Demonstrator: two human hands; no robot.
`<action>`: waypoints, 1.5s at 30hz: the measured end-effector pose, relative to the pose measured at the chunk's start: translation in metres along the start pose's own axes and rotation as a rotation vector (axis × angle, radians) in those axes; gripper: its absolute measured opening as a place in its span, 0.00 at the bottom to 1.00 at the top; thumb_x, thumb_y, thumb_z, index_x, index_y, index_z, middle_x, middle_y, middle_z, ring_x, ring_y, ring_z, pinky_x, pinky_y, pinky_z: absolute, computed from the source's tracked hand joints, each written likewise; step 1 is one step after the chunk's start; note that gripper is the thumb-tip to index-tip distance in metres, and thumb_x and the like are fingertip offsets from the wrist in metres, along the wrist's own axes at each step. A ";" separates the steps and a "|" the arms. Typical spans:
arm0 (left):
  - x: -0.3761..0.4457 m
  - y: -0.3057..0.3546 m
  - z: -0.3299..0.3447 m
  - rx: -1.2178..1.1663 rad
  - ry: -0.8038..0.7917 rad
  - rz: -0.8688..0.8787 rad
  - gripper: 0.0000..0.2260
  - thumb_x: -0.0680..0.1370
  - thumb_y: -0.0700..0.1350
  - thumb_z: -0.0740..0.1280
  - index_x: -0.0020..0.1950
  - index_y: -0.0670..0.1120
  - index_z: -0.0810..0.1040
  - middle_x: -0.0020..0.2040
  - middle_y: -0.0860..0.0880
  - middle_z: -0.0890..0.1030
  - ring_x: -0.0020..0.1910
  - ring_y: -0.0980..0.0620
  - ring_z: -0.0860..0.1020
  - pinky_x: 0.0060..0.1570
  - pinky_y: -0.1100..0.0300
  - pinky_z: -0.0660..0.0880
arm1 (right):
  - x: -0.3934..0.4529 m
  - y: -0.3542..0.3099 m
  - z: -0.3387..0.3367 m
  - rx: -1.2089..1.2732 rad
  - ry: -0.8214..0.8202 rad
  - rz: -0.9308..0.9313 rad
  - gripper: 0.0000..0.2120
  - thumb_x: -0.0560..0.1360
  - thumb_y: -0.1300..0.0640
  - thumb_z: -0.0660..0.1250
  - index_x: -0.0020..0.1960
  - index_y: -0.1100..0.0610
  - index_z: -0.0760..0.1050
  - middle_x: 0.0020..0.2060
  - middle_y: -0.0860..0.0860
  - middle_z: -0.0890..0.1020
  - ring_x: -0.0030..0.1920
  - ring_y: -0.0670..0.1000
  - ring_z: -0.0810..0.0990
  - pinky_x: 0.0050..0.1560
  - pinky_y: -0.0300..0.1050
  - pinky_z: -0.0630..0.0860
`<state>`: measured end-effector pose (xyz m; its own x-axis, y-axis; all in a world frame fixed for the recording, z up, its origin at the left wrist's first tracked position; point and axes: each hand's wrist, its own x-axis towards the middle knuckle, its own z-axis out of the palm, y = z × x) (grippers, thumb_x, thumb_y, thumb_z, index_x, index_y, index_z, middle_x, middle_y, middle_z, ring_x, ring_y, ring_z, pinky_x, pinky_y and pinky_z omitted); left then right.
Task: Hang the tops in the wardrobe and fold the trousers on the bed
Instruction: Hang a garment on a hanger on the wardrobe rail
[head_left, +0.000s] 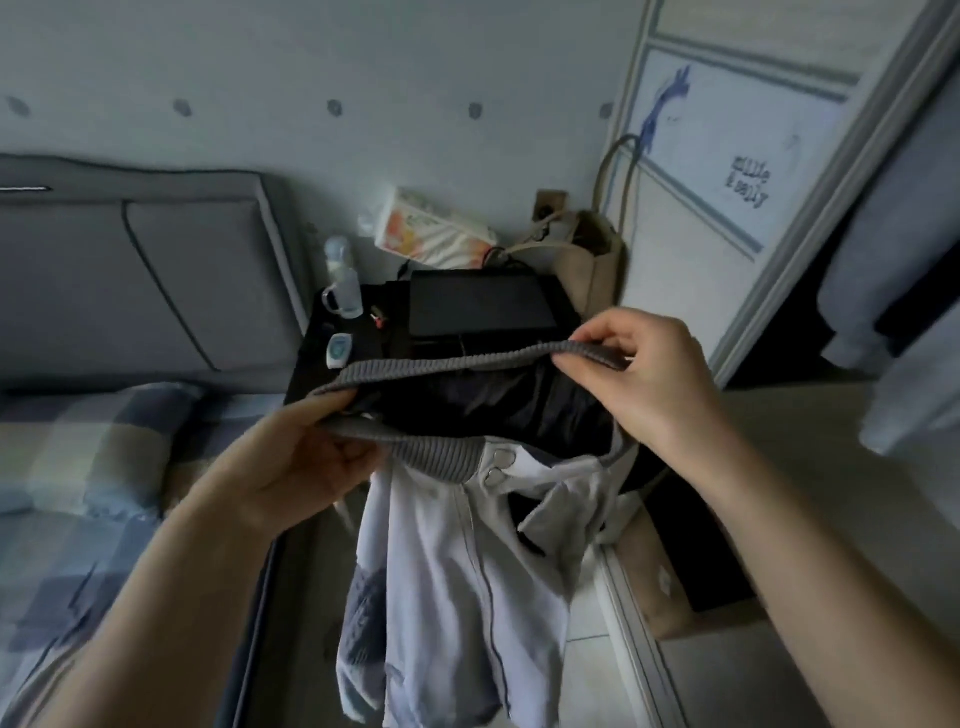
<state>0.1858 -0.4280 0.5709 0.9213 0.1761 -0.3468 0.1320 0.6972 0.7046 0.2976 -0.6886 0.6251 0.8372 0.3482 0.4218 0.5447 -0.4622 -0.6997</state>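
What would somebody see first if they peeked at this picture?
Two hands in the middle hold up a pale jacket by its grey ribbed collar, the left hand and right hand each pinching an end. Behind it a dark bedside table holds a clear bottle.

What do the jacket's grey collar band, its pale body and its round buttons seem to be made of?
Collar band: ribbed knit, judging by its fine parallel ridges. Pale body: soft woven or jersey cloth, matt, hanging in loose folds; the blur leaves the weave open. Buttons: probably metal or plastic snaps, smooth with a dull sheen.
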 end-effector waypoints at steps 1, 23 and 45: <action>0.007 -0.003 0.020 -0.028 -0.063 -0.002 0.11 0.73 0.43 0.64 0.45 0.45 0.86 0.42 0.48 0.85 0.41 0.51 0.85 0.42 0.56 0.82 | -0.003 0.010 -0.012 -0.048 -0.001 0.023 0.06 0.68 0.49 0.74 0.38 0.49 0.78 0.31 0.43 0.80 0.35 0.40 0.79 0.33 0.30 0.69; 0.163 -0.092 0.338 0.501 -0.746 -0.511 0.10 0.70 0.45 0.69 0.47 0.43 0.85 0.49 0.44 0.84 0.43 0.47 0.84 0.42 0.57 0.81 | -0.045 0.087 -0.236 -0.564 0.762 0.532 0.12 0.73 0.55 0.71 0.33 0.48 0.72 0.29 0.41 0.75 0.32 0.38 0.74 0.30 0.30 0.66; 0.173 -0.041 0.568 0.600 -0.935 -0.089 0.17 0.79 0.47 0.68 0.63 0.39 0.76 0.44 0.43 0.80 0.42 0.47 0.79 0.35 0.58 0.74 | 0.070 0.028 -0.337 -0.371 0.474 1.048 0.09 0.74 0.64 0.65 0.50 0.69 0.77 0.39 0.62 0.83 0.33 0.52 0.82 0.35 0.42 0.81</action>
<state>0.5481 -0.8212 0.8338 0.7791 -0.6268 0.0133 0.1342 0.1875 0.9731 0.3881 -0.9521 0.8296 0.7730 -0.6338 -0.0275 -0.4938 -0.5739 -0.6533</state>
